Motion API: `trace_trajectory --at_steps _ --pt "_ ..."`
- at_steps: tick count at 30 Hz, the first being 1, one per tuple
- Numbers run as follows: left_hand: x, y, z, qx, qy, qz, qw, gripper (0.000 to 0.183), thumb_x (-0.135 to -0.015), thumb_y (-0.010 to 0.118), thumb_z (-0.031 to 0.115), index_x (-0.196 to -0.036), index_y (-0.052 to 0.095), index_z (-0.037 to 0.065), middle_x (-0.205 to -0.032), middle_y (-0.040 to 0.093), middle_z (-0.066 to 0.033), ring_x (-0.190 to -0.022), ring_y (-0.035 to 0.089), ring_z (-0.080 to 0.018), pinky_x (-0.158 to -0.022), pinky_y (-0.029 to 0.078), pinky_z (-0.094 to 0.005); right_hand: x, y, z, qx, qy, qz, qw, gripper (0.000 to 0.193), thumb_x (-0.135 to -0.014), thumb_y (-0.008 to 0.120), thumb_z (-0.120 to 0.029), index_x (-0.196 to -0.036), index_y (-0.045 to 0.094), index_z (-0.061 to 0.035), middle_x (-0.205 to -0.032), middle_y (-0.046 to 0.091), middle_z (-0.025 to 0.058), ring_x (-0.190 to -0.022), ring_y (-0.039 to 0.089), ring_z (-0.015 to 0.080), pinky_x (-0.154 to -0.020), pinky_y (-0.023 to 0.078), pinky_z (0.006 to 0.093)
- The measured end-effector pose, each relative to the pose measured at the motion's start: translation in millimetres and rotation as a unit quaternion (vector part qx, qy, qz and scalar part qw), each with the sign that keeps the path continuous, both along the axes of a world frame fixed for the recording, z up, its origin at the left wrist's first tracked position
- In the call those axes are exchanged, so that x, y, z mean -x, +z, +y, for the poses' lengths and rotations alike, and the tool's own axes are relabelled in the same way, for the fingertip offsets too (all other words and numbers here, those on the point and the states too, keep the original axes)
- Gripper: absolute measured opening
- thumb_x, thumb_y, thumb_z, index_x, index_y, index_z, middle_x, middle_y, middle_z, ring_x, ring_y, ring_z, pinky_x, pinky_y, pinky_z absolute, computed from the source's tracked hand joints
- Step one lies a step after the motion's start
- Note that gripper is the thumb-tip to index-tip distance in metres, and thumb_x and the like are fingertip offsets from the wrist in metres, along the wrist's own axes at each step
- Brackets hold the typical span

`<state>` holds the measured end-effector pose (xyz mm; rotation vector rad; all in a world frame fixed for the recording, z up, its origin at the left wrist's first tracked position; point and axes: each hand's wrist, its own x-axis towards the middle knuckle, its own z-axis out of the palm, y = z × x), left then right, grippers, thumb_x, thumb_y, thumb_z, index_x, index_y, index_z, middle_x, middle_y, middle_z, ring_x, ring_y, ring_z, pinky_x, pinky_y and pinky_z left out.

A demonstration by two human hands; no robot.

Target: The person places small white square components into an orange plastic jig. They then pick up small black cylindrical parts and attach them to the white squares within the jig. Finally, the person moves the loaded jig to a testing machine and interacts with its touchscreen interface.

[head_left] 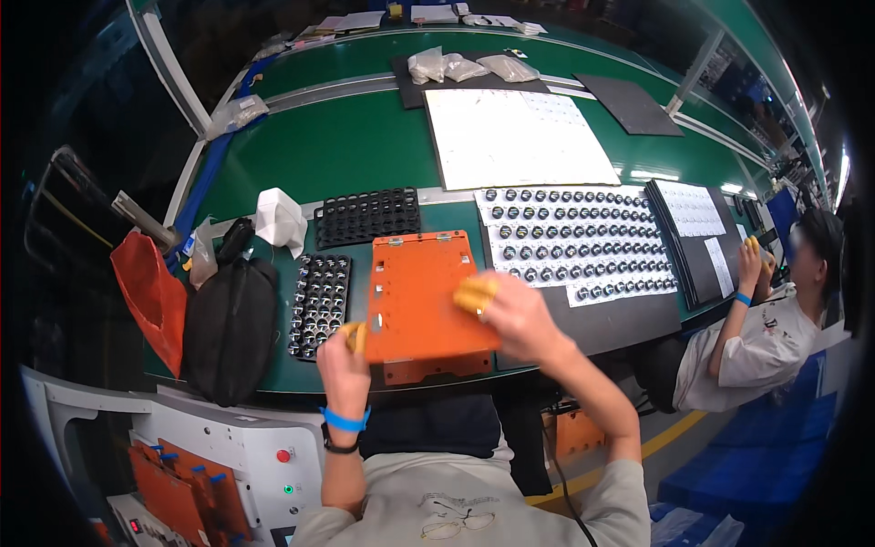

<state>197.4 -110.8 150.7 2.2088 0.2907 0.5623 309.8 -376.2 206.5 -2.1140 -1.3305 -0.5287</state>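
Observation:
In front of me on the bench is an orange hinged fixture (424, 314), with metal hinges along its far edge. Its flat lid lies above an orange base (436, 367) that shows at the near side. My left hand (346, 360), in yellow finger covers and a blue wristband, is closed on the lid's near left edge. Over the lid's right side is my right hand (510, 314), its yellow-covered fingers bunched together and slightly blurred. Whatever may be between those fingers is hidden.
Black trays (319, 296) (369, 217) stand left of and behind the fixture. White sheets with rows of round dark parts (574, 239) lie right. A white board (519, 137) lies farther back. A black bag (232, 328) sits left; a co-worker (766, 328) is at right.

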Motion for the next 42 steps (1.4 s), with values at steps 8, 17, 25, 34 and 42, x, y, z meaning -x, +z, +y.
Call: trace_trajectory --at_steps 8,17,25,34,42 --pt "71.1 -18.0 1.0 0.165 0.116 0.099 0.975 0.020 -0.094 0.071 0.012 -0.107 0.074 -0.003 -0.060 0.055 -0.0065 -0.053 0.040 -0.0091 -0.048 0.031 -0.0306 46.0 -57.0 -16.4 0.090 -0.055 0.093 0.990 0.063 -0.076 0.081 -0.019 -0.135 0.060 -0.0089 -0.146 0.048 0.0175 -0.139 0.043 0.0379 -0.114 0.039 0.0510" --pt "57.0 -33.2 -15.3 0.143 -0.098 0.147 0.974 0.071 -0.074 0.091 0.031 -0.129 0.060 -0.003 -0.067 0.061 -0.0097 -0.057 0.057 -0.0191 -0.057 0.048 -0.0345 67.3 -78.7 -0.2 -0.172 -0.074 0.514 0.837 0.086 -0.092 0.072 -0.007 -0.158 0.018 -0.0014 -0.153 0.035 0.0191 -0.143 0.039 0.0297 -0.113 0.042 0.0428" --pt "55.9 -34.5 -16.2 0.182 -0.060 0.113 0.975 0.060 -0.069 0.093 0.033 -0.110 0.069 -0.003 -0.062 0.060 -0.0102 -0.054 0.052 -0.0179 -0.054 0.043 -0.0361 35.4 -111.6 -14.2 -0.307 -0.037 0.670 0.675 0.047 -0.098 0.064 -0.011 -0.140 0.047 0.0031 -0.122 0.064 0.0082 -0.104 0.063 0.0121 -0.096 0.051 0.0271" --pt "61.1 -8.2 -39.1 0.234 -0.031 -0.011 0.972 0.056 -0.070 0.094 0.037 -0.097 0.065 -0.002 -0.057 0.050 -0.0018 -0.056 0.039 -0.0070 -0.052 0.038 -0.0293 45.6 -70.4 -8.6 -0.349 -0.036 0.710 0.611 0.037 -0.095 0.067 -0.021 -0.124 0.057 0.0012 -0.115 0.067 0.0108 -0.104 0.068 0.0203 -0.091 0.056 0.0337" --pt "92.0 19.9 -76.3 0.594 -0.225 -0.201 0.746 0.072 -0.090 0.079 0.020 -0.147 0.039 0.002 -0.145 0.047 -0.0078 -0.132 0.048 -0.0152 -0.105 0.047 -0.0349 92.8 -3.1 -0.3 -0.417 0.036 0.588 0.692 0.054 -0.090 0.071 -0.019 -0.134 0.048 0.0030 -0.126 0.060 0.0124 -0.107 0.065 0.0198 -0.093 0.054 0.0334"
